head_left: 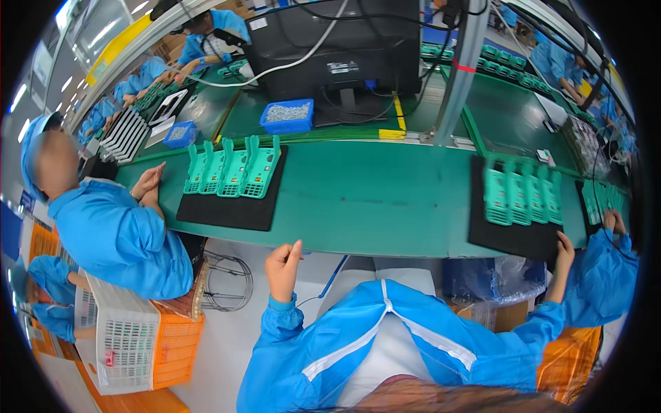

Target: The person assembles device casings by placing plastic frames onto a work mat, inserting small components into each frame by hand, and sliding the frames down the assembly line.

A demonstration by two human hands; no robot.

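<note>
My left hand (282,271) is raised off the front edge of the green workbench (365,199), closed with the thumb up. Its curled fingers hide whatever may be inside. At the far right, my right hand (565,252) grips the near right corner of a black mat (506,240). Several green plastic housings (508,199) stand in a row on this mat, slightly smeared. Another black mat (231,212) lies at the left of the bench, carrying a similar row of green housings (232,172) with slotted lower ends. Neither hand touches the housings.
A co-worker (113,227) sits left; another's hands (614,220) are at far right. Behind the bench stand a monitor (337,55), a blue bin of small parts (286,128) and a metal post (463,76). Crates (175,351) and coiled cable (231,279) are lower left.
</note>
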